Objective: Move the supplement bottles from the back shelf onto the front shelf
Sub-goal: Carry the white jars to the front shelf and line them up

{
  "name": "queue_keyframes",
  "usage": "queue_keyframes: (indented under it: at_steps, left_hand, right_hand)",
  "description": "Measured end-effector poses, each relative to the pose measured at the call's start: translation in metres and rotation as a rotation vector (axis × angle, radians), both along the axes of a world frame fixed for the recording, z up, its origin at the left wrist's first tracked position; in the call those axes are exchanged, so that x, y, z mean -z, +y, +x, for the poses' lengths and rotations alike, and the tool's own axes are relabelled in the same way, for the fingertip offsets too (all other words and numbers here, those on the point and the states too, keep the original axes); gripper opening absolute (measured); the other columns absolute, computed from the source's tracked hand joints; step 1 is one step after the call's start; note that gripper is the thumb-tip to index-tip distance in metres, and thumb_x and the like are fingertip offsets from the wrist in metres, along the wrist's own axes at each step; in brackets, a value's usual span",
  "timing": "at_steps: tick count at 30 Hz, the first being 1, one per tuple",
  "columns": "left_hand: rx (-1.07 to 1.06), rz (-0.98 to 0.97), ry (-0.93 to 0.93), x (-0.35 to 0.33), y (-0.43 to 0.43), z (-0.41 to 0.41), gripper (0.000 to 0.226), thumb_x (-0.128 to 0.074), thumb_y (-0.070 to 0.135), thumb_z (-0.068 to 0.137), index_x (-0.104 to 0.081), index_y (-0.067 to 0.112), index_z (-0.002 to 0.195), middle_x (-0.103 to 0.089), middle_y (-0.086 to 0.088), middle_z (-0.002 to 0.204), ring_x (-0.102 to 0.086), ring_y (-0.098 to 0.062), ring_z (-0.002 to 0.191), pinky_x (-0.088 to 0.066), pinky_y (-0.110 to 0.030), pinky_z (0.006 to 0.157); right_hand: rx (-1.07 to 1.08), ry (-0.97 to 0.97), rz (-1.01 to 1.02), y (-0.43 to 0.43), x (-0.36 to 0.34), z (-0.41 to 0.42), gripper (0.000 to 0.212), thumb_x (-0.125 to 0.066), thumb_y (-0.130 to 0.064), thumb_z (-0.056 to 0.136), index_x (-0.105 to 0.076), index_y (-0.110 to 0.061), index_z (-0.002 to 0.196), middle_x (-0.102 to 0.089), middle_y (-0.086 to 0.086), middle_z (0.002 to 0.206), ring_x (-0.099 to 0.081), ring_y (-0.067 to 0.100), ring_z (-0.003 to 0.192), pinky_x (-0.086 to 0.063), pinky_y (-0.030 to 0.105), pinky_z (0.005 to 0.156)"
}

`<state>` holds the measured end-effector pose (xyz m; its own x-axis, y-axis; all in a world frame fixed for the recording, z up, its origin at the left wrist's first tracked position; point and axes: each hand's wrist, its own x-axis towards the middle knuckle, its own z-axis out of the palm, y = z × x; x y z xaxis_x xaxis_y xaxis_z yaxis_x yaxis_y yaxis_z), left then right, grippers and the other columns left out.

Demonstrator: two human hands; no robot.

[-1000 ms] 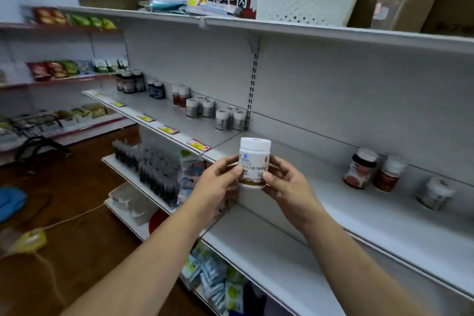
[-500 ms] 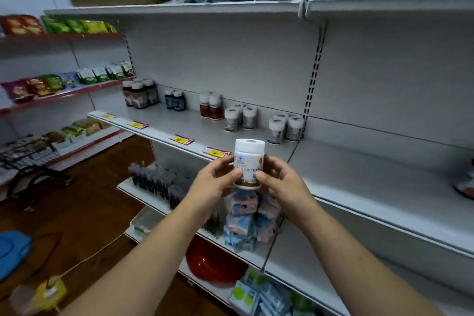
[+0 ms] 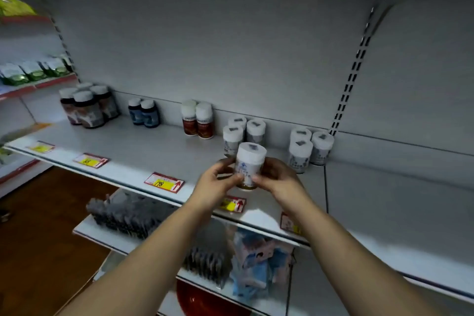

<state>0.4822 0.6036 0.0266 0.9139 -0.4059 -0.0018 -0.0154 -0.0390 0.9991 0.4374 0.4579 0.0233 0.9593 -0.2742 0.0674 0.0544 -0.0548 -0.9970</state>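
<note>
Supplement bottle (image 3: 250,164): head view. It is white-capped and upright, held between both hands above the shelf (image 3: 143,154), just in front of a cluster of matching bottles (image 3: 239,133).
Change: half a second ago it was carried in the air, short of the shelf's front edge. Now it has come in past the price tags (image 3: 164,182) and sits low over the board.
Meaning for the task: this looks like the set-down of this bottle, with the carry nearly over and the release still to come.
Base contact: cannot tell whether the amber base touches the board, as the thumbs hide most of it.
Left hand (image 3: 216,183): fingers (image 3: 229,179) curled round the bottle's left side, with the thumb on the label.
Right hand (image 3: 279,179): curled the same way round the right side, thumb tip on the lower label, pinching the bottle against the left.
Neighbours: a second matching group (image 3: 301,155) stands near on the right, apart from the held bottle.
</note>
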Motion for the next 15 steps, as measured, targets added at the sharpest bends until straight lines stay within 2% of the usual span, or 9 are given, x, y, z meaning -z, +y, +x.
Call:
queue_keyframes:
  at_steps: [3, 5, 8, 10, 12, 15]
  left_hand:
    - [0.04, 0.103, -0.064, 0.01, -0.007, 0.034, 0.045, -0.063, 0.009, 0.084, -0.053, 0.011, 0.128, -0.065, -0.009, 0.107, -0.061, -0.019, 0.095, -0.048, -0.017, 0.076]
    - [0.072, 0.189, -0.126, 0.016, -0.013, 0.054, 0.041, -0.062, 0.013, 0.085, -0.056, 0.012, 0.125, -0.067, -0.007, 0.106, -0.062, -0.018, 0.093, -0.046, -0.013, 0.074]
    - [0.151, 0.274, -0.163, 0.021, -0.018, 0.081, 0.028, -0.06, 0.011, 0.086, -0.06, 0.011, 0.114, -0.065, -0.004, 0.1, -0.059, -0.014, 0.09, -0.041, -0.003, 0.065]
    - [0.218, 0.237, -0.147, 0.021, -0.023, 0.093, 0.027, -0.061, 0.006, 0.084, -0.061, 0.01, 0.111, -0.066, -0.007, 0.104, -0.059, -0.014, 0.092, -0.041, -0.002, 0.067]
    - [0.253, 0.207, -0.141, 0.022, -0.026, 0.101, 0.029, -0.064, 0.007, 0.082, -0.061, 0.014, 0.11, -0.066, -0.006, 0.108, -0.061, -0.018, 0.099, -0.045, -0.011, 0.078]
    - [0.229, 0.201, -0.147, 0.025, -0.028, 0.109, 0.028, -0.062, 0.01, 0.08, -0.062, 0.013, 0.108, -0.066, -0.006, 0.108, -0.061, -0.019, 0.102, -0.045, -0.028, 0.091]
  right_hand:
    - [0.065, 0.054, -0.097, -0.003, 0.005, 0.027, 0.035, -0.069, 0.002, 0.075, -0.06, -0.02, 0.101, -0.066, 0.008, 0.113, -0.062, 0.019, 0.101, -0.049, 0.034, 0.09]
    - [0.076, 0.059, -0.146, -0.009, 0.011, 0.043, 0.033, -0.069, 0.0, 0.075, -0.059, -0.017, 0.102, -0.065, 0.009, 0.116, -0.061, 0.017, 0.101, -0.049, 0.032, 0.089]
    - [0.083, 0.07, -0.195, -0.011, 0.023, 0.06, 0.041, -0.075, -0.017, 0.072, -0.062, -0.013, 0.11, -0.068, 0.005, 0.114, -0.064, 0.018, 0.106, -0.05, 0.041, 0.093]
    - [0.105, 0.081, -0.25, -0.013, 0.032, 0.067, 0.046, -0.076, -0.026, 0.071, -0.061, -0.014, 0.113, -0.068, 0.002, 0.114, -0.063, 0.016, 0.108, -0.05, 0.044, 0.094]
    - [0.161, 0.085, -0.29, -0.016, 0.035, 0.076, 0.046, -0.075, -0.027, 0.071, -0.062, -0.014, 0.112, -0.068, 0.002, 0.113, -0.063, 0.014, 0.107, -0.051, 0.039, 0.092]
    - [0.237, 0.093, -0.332, -0.019, 0.03, 0.092, 0.038, -0.073, -0.016, 0.073, -0.061, -0.008, 0.108, -0.067, 0.002, 0.109, -0.063, 0.005, 0.097, -0.049, 0.017, 0.081]
